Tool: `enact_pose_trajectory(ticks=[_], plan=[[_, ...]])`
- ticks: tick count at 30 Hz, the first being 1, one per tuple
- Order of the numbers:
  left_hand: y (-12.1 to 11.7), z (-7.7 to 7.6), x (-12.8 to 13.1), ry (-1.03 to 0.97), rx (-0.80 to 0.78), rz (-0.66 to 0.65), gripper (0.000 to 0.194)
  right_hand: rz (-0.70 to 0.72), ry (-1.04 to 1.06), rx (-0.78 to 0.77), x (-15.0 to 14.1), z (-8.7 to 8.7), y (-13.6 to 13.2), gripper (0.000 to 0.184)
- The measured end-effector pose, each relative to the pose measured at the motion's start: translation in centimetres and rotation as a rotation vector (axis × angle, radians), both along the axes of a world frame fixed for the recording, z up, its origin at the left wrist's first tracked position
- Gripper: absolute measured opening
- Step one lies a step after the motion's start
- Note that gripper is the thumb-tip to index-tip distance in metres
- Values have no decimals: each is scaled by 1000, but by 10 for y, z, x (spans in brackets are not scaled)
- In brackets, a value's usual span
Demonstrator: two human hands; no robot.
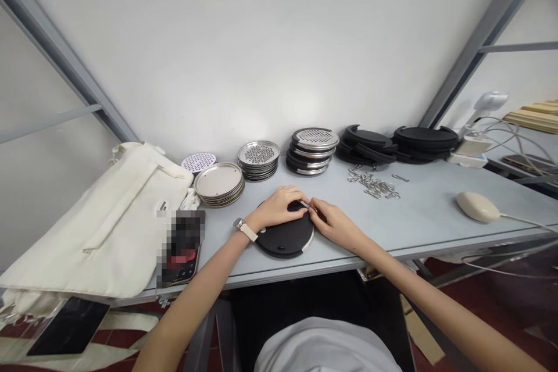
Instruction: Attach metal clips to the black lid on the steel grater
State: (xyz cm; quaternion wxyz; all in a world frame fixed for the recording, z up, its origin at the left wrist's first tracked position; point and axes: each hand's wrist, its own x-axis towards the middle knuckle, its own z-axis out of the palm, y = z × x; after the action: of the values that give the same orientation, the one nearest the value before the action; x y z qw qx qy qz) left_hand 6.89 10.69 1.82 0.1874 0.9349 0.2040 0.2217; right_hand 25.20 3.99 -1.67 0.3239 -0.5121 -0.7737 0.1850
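The round black disc with a steel rim (283, 239) looks stiff and fairly light, best held by its rim. It lies flat on the table (418, 215) under the left hand (276, 208), with the right hand (335, 224) at its right edge; their fingertips (306, 204) meet, closed on something small, mostly hidden
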Motion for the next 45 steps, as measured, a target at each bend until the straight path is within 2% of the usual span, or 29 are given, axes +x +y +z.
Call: enact_pose_trajectory(ticks=[26, 45], plan=[[-3, 3, 1, -36, -59, 26, 12, -9, 14, -8, 0, 0, 0, 18], [-4, 3, 1, -125, -128, -27, 13, 8, 10, -5, 0, 0, 0, 17]])
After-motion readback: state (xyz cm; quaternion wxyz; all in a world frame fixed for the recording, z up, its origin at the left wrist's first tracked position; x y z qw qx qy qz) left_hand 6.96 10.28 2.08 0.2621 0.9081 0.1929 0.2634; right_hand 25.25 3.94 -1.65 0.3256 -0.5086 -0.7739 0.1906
